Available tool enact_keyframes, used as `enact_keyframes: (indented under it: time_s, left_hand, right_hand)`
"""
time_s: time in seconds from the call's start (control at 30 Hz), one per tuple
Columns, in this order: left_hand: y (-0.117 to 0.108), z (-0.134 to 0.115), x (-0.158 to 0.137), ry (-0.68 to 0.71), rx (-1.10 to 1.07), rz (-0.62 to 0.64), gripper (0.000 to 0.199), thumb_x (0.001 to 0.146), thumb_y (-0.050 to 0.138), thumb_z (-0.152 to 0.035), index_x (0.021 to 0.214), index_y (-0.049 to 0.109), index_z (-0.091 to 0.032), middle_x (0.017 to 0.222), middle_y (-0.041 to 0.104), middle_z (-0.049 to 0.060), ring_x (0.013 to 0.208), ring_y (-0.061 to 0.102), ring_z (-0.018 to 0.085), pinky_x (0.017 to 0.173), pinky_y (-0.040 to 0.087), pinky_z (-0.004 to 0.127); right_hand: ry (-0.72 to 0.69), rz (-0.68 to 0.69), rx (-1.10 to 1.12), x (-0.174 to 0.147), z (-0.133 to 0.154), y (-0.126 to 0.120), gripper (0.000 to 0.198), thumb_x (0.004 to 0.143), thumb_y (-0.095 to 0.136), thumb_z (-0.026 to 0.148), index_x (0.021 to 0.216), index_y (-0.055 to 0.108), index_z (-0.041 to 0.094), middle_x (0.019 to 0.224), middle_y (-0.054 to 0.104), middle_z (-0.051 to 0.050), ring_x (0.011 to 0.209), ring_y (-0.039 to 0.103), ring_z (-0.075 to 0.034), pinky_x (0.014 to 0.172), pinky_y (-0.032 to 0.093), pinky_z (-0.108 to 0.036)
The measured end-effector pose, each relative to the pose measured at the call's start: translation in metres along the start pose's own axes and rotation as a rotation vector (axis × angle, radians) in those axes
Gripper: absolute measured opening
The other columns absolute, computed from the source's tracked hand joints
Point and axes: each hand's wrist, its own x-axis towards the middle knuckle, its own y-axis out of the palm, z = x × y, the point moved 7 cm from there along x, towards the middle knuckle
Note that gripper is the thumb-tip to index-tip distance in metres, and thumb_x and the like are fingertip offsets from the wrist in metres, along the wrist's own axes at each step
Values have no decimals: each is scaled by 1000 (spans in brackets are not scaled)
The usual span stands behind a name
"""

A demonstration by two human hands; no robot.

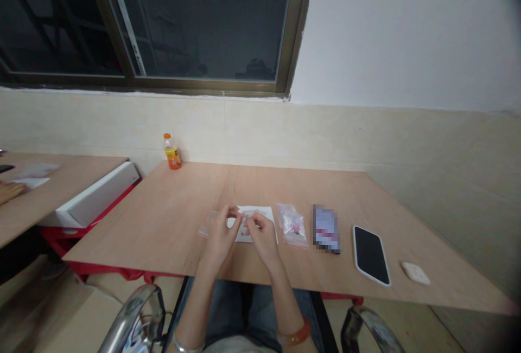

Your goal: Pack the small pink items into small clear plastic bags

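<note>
Left hand point(220, 229) and right hand point(262, 233) curl over the white sheet point(266, 212); whether either grip is closed, I cannot tell. It seems light, creasable: take its far edge.

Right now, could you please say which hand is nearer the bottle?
Left: the left hand is in front and right of the bottle, the right hand farther right.

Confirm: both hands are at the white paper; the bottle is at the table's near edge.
Wrong edge: the head view shows the bottle at the far edge of the table. The left hand and right hand are at the white paper.
</note>
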Motion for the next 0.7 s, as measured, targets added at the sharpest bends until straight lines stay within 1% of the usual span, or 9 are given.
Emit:
enact_keyframes:
  time_s: [0.07,0.13,0.23,0.3,0.37,0.43,0.5,0.6,0.7]
  left_hand:
    - [1,-9,-1,44,95,76,16,79,54,-31,79,63,-17,79,69,5,77,63,19,72,47,30]
    - [3,-13,-1,63,187,110,16,79,54,-28,77,65,-18,78,70,5,76,63,20,72,46,31]
    - [5,-11,-2,57,269,104,17,80,52,-25,78,67,-17,78,70,7,76,62,21,72,45,32]
    - [8,-6,-1,50,285,89,20,81,50,-25,80,68,-16,79,70,8,76,62,21,72,45,33]
    - [9,-3,-1,42,291,61,21,82,49,-25,83,68,-16,79,70,8,75,62,21,71,45,32]
    - [9,-2,-2,44,313,31,22,82,48,-25,83,68,-16,79,70,9,75,63,21,70,46,32]
    - [10,-6,-3,73,345,9,22,83,48,-25,83,68,-16,80,71,9,75,63,21,70,46,32]
    - [14,-15,-7,140,380,-2,21,83,49,-23,84,69,-17,82,71,8,75,64,22,71,46,33]
    - [17,-21,-9,192,398,12,19,82,50,-22,86,69,-19,82,72,8,75,64,22,76,45,34]
  right_hand:
    - [-19,-19,-54,2,1,-6,17,72,48,25,57,53,19,55,52,2,54,50,-13,51,39,-23]
    - [-32,-20,-108,4,1,-10,17,73,49,26,57,52,20,56,54,2,57,52,-14,53,41,-24]
    - [-38,-62,-161,6,-4,-15,13,73,52,28,63,52,21,63,56,1,61,54,-15,55,43,-25]
    - [-38,-146,-177,5,-7,-19,8,73,55,28,70,51,21,69,57,0,63,55,-16,54,43,-24]
    - [-59,-209,-198,4,-8,-20,10,73,57,28,75,50,22,74,57,0,66,55,-16,55,44,-25]
    - [-104,-198,-229,3,-5,-16,8,74,56,28,75,52,21,77,58,-1,69,56,-16,57,45,-26]
    - [-141,-150,-255,3,-2,-10,5,75,55,25,76,56,21,81,59,-3,73,57,-17,60,46,-26]
    - [-136,-133,-247,4,-4,-9,15,76,52,21,86,62,21,92,61,-5,80,58,-18,66,48,-28]
    - [-114,-127,-243,8,-9,-12,22,76,50,17,91,66,22,95,62,-6,84,59,-19,72,49,-31]
